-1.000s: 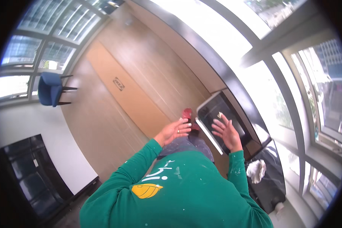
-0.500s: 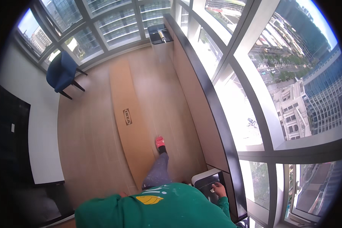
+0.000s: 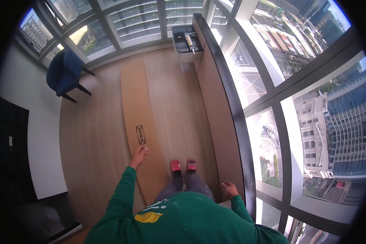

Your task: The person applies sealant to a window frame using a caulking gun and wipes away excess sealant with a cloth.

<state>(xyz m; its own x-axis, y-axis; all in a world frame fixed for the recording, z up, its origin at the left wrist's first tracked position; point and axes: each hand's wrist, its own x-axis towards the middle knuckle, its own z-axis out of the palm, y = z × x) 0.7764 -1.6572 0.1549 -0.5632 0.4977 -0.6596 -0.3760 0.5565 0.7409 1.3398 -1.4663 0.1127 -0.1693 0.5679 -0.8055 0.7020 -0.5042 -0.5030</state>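
Left hand: fingers curled in toward the thumb, back of hand partly up; can't tell if anything is pinched in there. It's in front of the cardboard strip from this view, just below the dark printed mark on it; strip is on the floor, hand is above it. Right hand: fingers loosely curled, contents hidden, can't tell if it's gripping. It's out to the right near the lower end of the low brown wall; contact unclear. Both arms in green sleeves, well apart. Cardboard strip is long, flat and narrow, running from near the body out toward the far windows, on the wood-look floor. Red shoes are side by side between strip and low wall. Low wall has a black top edge, tall windows on its far side. At the wall's far end, a box with a black recessed top carries a cartridge-type tool, white tip toward the wearer. Far left: blue chair on dark legs, near the windows. Nearer on that side: glossy black panel beside a white surface.
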